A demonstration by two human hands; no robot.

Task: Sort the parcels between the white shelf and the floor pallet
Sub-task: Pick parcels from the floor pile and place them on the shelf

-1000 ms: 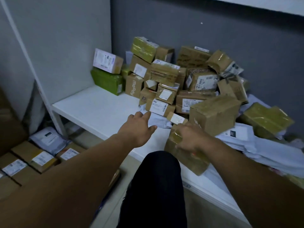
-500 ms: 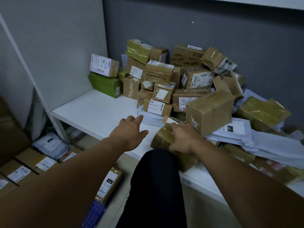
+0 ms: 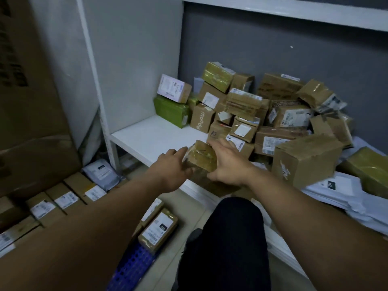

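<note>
Parcel: the taped brown parcel [image 3: 202,158] is at the front edge of the white shelf [image 3: 151,139].
Grip: your left hand [image 3: 171,169] clasps its left side; your right hand [image 3: 226,164] grips across its top.
Lift: raise it clear of the edge before swinging to the blue pallet [image 3: 134,263]; the tape looks slick.

Left hand [image 3: 171,164] and right hand [image 3: 227,162] grip one taped parcel [image 3: 201,157] between them.
Both bare forearms extend forward and converge. The left hand's fingers reach onto the parcel's left side; the right hand covers its right side, fingers spread, thumb hooked at the near edge. A knee [image 3: 233,217] in dark cloth sits between the forearms.
</note>
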